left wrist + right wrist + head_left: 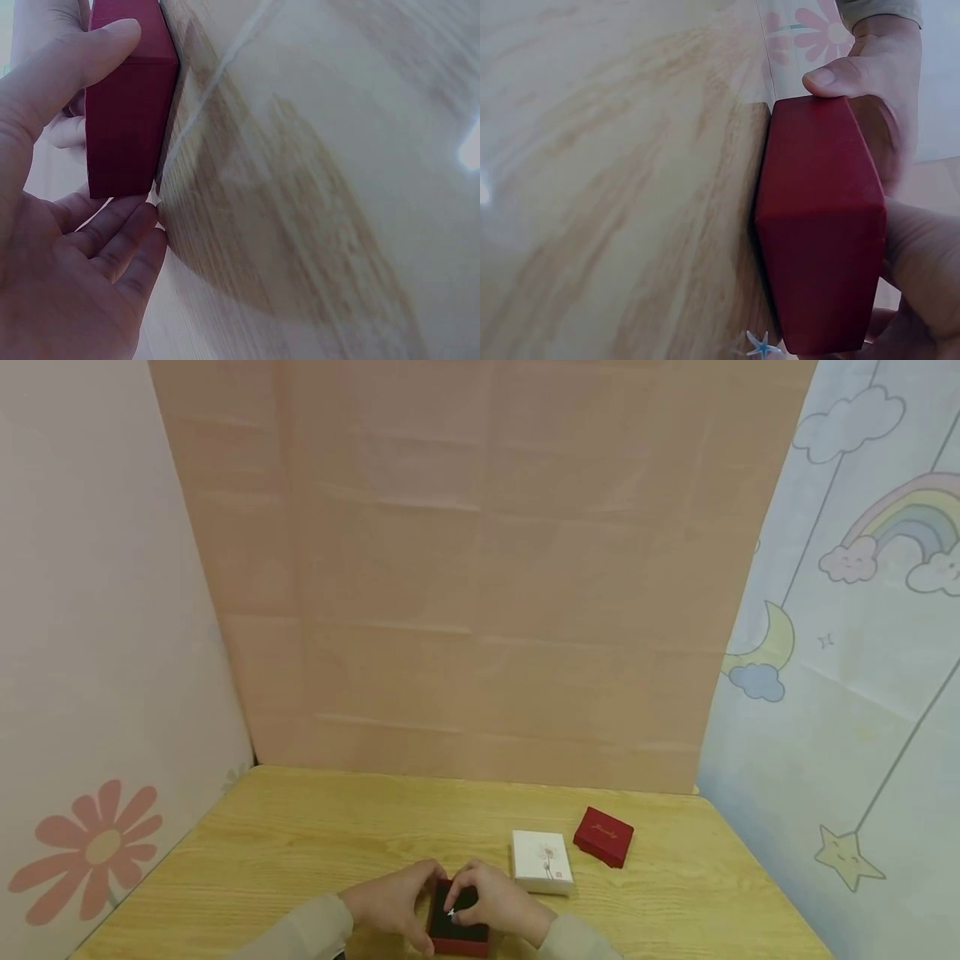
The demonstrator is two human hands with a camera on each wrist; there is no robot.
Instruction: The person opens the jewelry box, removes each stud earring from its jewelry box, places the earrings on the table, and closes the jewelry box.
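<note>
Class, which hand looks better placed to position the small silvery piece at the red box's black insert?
Probably the right hand: it reaches over the black insert and appears to pinch the small silvery piece. The left hand holds the red box, so it seems suited to steadying.

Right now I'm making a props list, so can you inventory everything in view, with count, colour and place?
table: one, yellowish wood, below the backdrop
backdrop: one, orange-tan, behind the table
left panel: one, whitish with flower prints, left side
right panel: one, pale blue with sky drawings, right side
open box: one, red with black interior, near side of table
star-shaped ornament: at least one, pale, over the black interior
white box: one, white with plant drawing, right of the open box
lettered red item: one, red, beyond the white box, to its right
sleeves: two, cream, at the wrists
left hand: one, holding the open box
right hand: one, apparently pinching the ornament
</note>
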